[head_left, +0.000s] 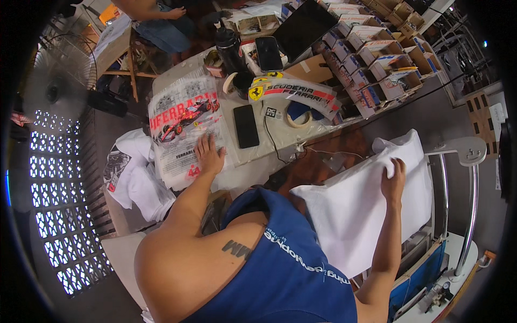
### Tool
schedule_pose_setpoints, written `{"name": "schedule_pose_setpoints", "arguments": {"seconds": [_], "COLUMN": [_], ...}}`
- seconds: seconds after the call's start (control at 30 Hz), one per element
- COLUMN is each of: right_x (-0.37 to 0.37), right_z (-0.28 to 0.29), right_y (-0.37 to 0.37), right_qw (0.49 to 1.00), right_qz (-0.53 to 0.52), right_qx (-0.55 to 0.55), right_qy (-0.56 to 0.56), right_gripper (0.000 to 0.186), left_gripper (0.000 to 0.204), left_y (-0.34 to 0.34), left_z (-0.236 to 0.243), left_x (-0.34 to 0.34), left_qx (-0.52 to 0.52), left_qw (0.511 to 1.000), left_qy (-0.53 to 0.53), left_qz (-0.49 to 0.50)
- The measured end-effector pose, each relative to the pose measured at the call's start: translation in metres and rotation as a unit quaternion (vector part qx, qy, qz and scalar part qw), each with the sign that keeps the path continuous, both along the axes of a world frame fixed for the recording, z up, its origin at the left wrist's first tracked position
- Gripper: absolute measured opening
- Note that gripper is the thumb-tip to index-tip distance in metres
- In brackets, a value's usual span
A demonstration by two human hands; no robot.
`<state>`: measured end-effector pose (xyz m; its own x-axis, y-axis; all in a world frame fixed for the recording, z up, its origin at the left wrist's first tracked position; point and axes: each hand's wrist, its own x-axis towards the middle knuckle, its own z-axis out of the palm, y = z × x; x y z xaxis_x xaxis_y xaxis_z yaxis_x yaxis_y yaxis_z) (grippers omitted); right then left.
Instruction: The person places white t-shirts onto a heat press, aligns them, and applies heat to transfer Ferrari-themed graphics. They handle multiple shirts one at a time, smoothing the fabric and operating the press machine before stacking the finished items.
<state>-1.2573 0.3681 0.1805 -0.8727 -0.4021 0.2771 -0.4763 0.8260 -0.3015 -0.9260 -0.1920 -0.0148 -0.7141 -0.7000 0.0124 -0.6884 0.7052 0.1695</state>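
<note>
My left hand [210,154] lies flat, fingers spread, on the lower part of a clear printed film sheet [164,148]. The sheet carries a red race car and red lettering, and rests at the left end of the work table. Over to the right, a white cloth [350,215] is spread across a flat, raised surface, its far corner bunched up. My right hand [394,180] pinches a fold of that cloth near its far right part. Beside the film lies a black phone [246,126].
A curved printed strip [296,96], tape rolls [299,116] and a black bottle [227,46] sit on the table. Stacked cardboard bins [377,59] stand at back right. White garments [134,172] hang at left, near a fan [59,89]. Another person [161,19] sits beyond.
</note>
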Motion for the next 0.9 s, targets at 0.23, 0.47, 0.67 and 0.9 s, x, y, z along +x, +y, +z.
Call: {"name": "schedule_pose_setpoints", "arguments": {"seconds": [0.23,0.47,0.67,0.9], "right_x": [0.057,0.118,0.125,0.133], "right_z": [0.224,0.338,0.326,0.242], "right_y": [-0.191,-0.210,-0.156,-0.025], "right_qw": [0.939,0.930,0.920,0.962], "right_qz": [0.281,0.332,0.325,0.126], "right_qx": [-0.196,-0.155,-0.217,-0.221], "right_qy": [0.034,-0.041,-0.007,-0.100], "right_gripper": [0.050,0.056,0.053,0.038], "left_gripper": [0.071,0.056,0.037,0.035], "left_y": [0.000,-0.049,-0.113,0.042], "left_z": [0.006,0.007,0.104,0.278], "left_x": [-0.004,0.000,0.029,-0.007], "left_qx": [0.019,0.084,0.019,0.045], "left_qw": [0.999,0.994,0.951,0.969], "left_qy": [-0.018,-0.002,0.236,0.242], "left_qz": [0.019,0.071,0.197,-0.024]}}
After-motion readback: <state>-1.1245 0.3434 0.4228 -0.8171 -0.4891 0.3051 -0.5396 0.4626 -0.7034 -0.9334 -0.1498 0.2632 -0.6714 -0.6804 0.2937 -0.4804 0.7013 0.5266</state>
